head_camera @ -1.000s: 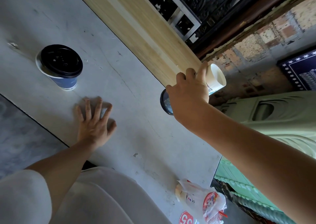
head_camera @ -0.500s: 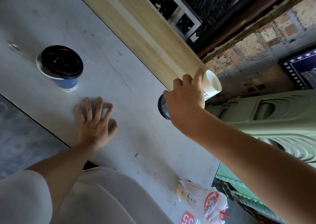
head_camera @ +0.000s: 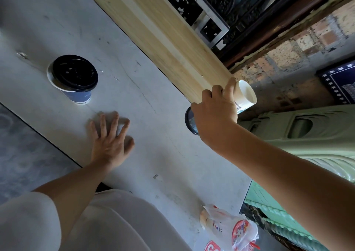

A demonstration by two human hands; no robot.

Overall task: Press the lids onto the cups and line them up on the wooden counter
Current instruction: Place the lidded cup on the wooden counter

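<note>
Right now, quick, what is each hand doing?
Left hand: open, flat on the grey table, holding nothing.
Right hand: grips the lidless paper cup.

A grey, scuffed table [head_camera: 172,164] runs diagonally across the view. At 5 o'clock a clear plastic bag [head_camera: 230,231] with red-printed packets lies on its near end. Moulded pale-green plastic furniture [head_camera: 307,131] stands beyond the table's edge at 3 to 4 o'clock. A rough brick wall [head_camera: 307,35] fills 2 o'clock, with a dark blue star-bordered poster [head_camera: 340,83] at the right edge. Dark carved woodwork [head_camera: 230,5] sits at 1 o'clock. A pale garment [head_camera: 115,222] covers 7 o'clock, and grey patterned floor [head_camera: 23,145] shows at 9 o'clock.
</note>
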